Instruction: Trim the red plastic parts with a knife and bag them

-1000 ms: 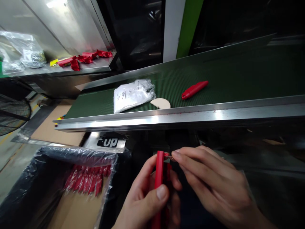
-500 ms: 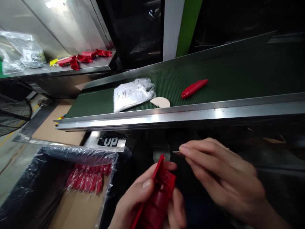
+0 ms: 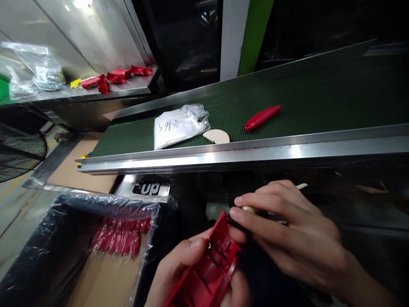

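Belt [image 3: 309,102]: green, ribbed, running across the view between metal side rails; near rail [image 3: 262,150] shiny, with small reddish marks. Behind it, dark panels and a white and green post [image 3: 255,40]. Far left, a fan [image 3: 22,155] above a floor [image 3: 9,207] with yellow lines. Upper left, a steel worktop [image 3: 134,88] carrying loose red parts [image 3: 116,78], a yellow piece [image 3: 76,83] and clear bags [image 3: 49,76], one with small metallic bits inside.

Lower left, a dark box [image 3: 35,245] lined with clear plastic. Inside, a row of red pieces in clear wrap [image 3: 116,238] at the far end; bare cardboard [image 3: 102,281] nearer.

On the belt: white bag [image 3: 179,125] with handwriting, pale disc [image 3: 217,136] just beside it, its lower edge hidden by the near rail. Red handle [image 3: 262,118] well apart to the right, lying slantwise. Below the belt, a plate marked "up" [image 3: 147,188].

Red shell [image 3: 206,275] in the left hand [image 3: 179,264], below the near rail, hollow side showing, tilted. Left hand closed round it. Right hand [image 3: 297,234] grips a pale stick [image 3: 302,186], mostly covered by the fingers; fingertips near the shell's upper end, contact unclear.
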{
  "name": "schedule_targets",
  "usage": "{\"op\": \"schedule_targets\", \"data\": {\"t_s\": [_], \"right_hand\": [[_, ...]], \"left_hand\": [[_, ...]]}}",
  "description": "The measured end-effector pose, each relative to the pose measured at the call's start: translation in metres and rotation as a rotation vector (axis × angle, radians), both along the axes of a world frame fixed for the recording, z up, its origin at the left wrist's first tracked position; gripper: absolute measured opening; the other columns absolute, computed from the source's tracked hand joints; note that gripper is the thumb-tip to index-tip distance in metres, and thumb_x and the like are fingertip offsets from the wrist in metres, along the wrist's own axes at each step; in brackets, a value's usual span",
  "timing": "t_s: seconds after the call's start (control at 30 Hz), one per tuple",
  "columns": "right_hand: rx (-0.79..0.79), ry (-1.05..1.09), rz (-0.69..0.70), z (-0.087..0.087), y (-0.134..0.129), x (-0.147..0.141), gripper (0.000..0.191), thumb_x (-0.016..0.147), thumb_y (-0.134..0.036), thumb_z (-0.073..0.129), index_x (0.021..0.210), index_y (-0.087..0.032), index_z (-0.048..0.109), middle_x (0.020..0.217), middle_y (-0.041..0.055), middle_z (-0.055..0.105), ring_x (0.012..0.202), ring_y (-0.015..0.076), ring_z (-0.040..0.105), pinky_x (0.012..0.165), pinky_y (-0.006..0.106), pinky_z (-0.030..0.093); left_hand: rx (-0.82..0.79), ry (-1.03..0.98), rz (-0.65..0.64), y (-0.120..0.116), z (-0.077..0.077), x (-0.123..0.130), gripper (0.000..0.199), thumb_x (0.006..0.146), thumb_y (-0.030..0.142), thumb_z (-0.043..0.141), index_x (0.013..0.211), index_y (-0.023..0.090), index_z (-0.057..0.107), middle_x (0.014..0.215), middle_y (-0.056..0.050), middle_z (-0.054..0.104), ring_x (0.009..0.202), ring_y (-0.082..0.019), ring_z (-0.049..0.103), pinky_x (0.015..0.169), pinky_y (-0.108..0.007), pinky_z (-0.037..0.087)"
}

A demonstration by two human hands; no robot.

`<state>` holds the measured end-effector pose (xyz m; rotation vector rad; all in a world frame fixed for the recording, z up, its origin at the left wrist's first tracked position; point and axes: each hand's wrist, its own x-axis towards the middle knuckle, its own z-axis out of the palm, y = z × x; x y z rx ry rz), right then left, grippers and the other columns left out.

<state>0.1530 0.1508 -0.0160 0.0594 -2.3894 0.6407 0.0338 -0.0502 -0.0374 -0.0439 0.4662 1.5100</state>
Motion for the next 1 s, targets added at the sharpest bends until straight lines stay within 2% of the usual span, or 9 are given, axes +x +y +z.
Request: {"op": "schedule_targets", "data": {"t_s": [0.2,0.4,0.47,0.53,0.6,0.7,0.83,0.9,1.0], "right_hand": [[0.058,0.053,0.008,-0.003,0.004,-0.002,0.035,0.087,-0.005,0.060,0.120,-0.016,0.063,0.111,0.0094,0.067,0.095,0.0198,0.059,0.079,0.042,0.046],[0.161,0.087,-0.057,-0.001,0.008,0.000,0.032,0.087,-0.006,0.058,0.115,-0.020,0.065,0.105,0.0072,0.069,0.092,0.0208,0.061,0.079,0.043,0.047],[0.134,0.097,-0.108,0.001,0.011,0.003,0.035,0.087,-0.005,0.058,0.116,-0.022,0.065,0.106,0.0066,0.069,0.092,0.0210,0.063,0.079,0.042,0.049],[0.045,0.133,-0.222,0.002,0.015,0.006,0.042,0.084,-0.002,0.061,0.120,-0.023,0.064,0.109,0.0065,0.068,0.093,0.0204,0.065,0.075,0.038,0.052],[-0.042,0.159,-0.317,0.004,0.015,0.009,0.048,0.081,0.000,0.063,0.122,-0.025,0.064,0.112,0.0055,0.067,0.093,0.0187,0.065,0.071,0.032,0.053],[-0.124,0.092,-0.281,0.007,0.002,0.010,0.044,0.083,-0.001,0.062,0.121,-0.022,0.064,0.114,0.0040,0.067,0.096,0.0157,0.065,0.074,0.028,0.055],[-0.184,-0.022,-0.175,0.010,-0.032,0.006,0.036,0.087,-0.001,0.057,0.118,-0.019,0.063,0.111,0.0030,0.067,0.099,0.0135,0.064,0.087,0.028,0.051],[-0.168,-0.043,-0.134,0.009,-0.048,0.004,0.033,0.087,-0.001,0.055,0.113,-0.019,0.063,0.108,0.0025,0.068,0.096,0.0134,0.064,0.090,0.030,0.049],[-0.084,-0.099,-0.041,0.004,-0.059,-0.001,0.034,0.086,-0.003,0.053,0.114,-0.019,0.063,0.107,0.0039,0.070,0.093,0.0157,0.064,0.087,0.033,0.048]], "left_hand": [[0.045,0.041,-0.008,0.020,0.015,0.001,0.043,0.098,0.039,0.038,0.110,0.011,0.069,0.059,-0.008,0.063,0.036,-0.010,0.045,0.039,-0.017,0.032],[0.050,0.020,-0.036,0.027,0.025,-0.001,0.042,0.095,0.040,0.046,0.115,0.011,0.068,0.062,-0.009,0.063,0.049,-0.011,0.054,0.046,-0.015,0.039],[0.004,0.026,-0.098,0.025,0.022,-0.002,0.042,0.091,0.039,0.054,0.114,0.006,0.068,0.066,-0.010,0.064,0.053,-0.010,0.055,0.049,-0.014,0.041],[-0.042,0.031,-0.165,0.024,0.018,-0.002,0.043,0.087,0.037,0.059,0.110,0.002,0.069,0.070,-0.012,0.065,0.056,-0.010,0.058,0.052,-0.013,0.042],[-0.027,0.020,-0.172,0.024,0.017,-0.003,0.042,0.089,0.039,0.057,0.111,0.005,0.069,0.071,-0.012,0.067,0.053,-0.010,0.059,0.048,-0.013,0.042],[-0.007,0.020,-0.044,0.030,0.023,-0.007,0.041,0.097,0.043,0.045,0.120,0.016,0.066,0.081,-0.013,0.070,0.044,-0.011,0.057,0.039,-0.015,0.037],[-0.171,0.192,0.258,0.046,0.037,-0.017,0.041,0.101,0.041,0.037,0.124,0.017,0.061,0.091,-0.008,0.065,0.051,-0.010,0.057,0.047,-0.018,0.045],[-0.202,0.240,0.365,0.053,0.038,-0.023,0.042,0.102,0.042,0.034,0.125,0.017,0.058,0.089,-0.006,0.061,0.053,-0.010,0.055,0.049,-0.019,0.045],[-0.209,0.267,0.438,0.058,0.036,-0.028,0.041,0.103,0.043,0.030,0.123,0.019,0.057,0.089,-0.004,0.058,0.055,-0.010,0.053,0.051,-0.020,0.044]]}}
